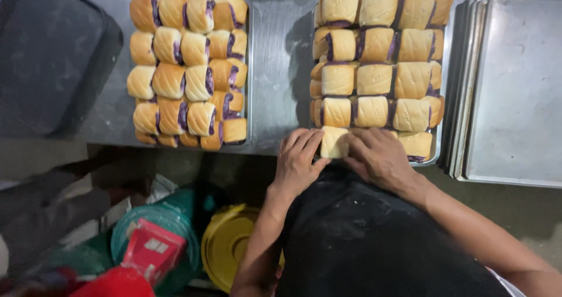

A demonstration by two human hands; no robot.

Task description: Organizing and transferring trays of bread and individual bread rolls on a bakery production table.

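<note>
Stainless steel tabletop (275,68), viewed from above; the person stands at its near edge in a dark apron (363,238).

Landmark: right baking tray (440,150), stacked with pale golden bread rolls with purple filling (374,77) in rows, more than one layer deep.

- Left hand (297,162): at the near edge of the right baking tray, fingers laid against the left side of one pale roll (333,143) in the front row.
- Right hand (379,156): just right of that same roll, fingers pressing on its right side and top. Both hands close around the roll, one on each side; it sits at the tray's near-left corner, touching the roll behind it.
- Left of the right baking tray, across a bare strip of steel: a second tray (249,134) of browner filled rolls (187,74).
- Right of the right baking tray: a stack of empty metal trays (515,92), touching or nearly so.
- Far left of it: a dark tray (52,57).
- Below the tabletop edge, left of the person: a yellow round lid (225,253), a green lid (158,221), and a red object (149,253).
</note>
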